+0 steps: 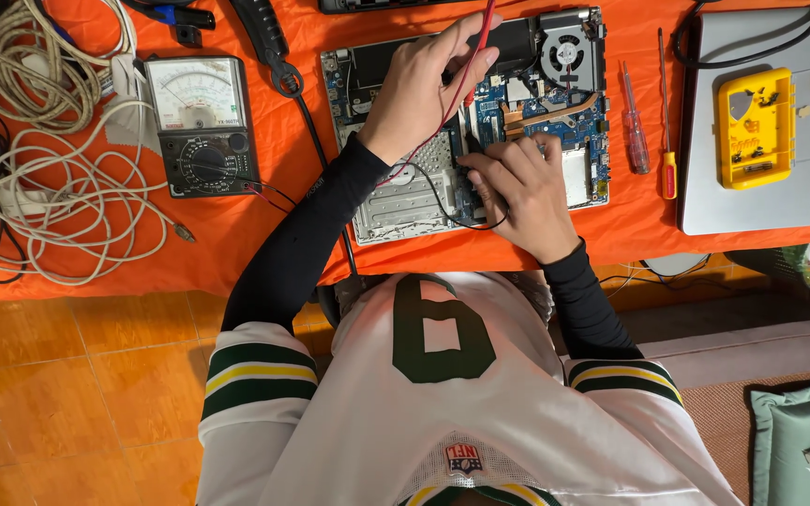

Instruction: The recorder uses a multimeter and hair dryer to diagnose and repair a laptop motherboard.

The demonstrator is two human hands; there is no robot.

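An opened laptop (405, 201) lies on the orange cloth, its blue circuit board and cooling fan (566, 52) bared. My left hand (419, 89) hovers over the board's middle and pinches a red test probe (480, 37) pointing down at it. My right hand (522, 187) rests curled on the board's near edge. A thin black lead (442, 199) loops out from under its fingers, and the lead's tip is hidden. Both leads trail left to an analog multimeter (201, 122).
Two screwdrivers (635, 131) (667, 141) lie right of the open laptop. A closed silver laptop (761, 201) carries a yellow bit holder (754, 126). Tangled white cables (58, 187) fill the left of the orange table (236, 234). A green cushion (799, 440) sits at the lower right.
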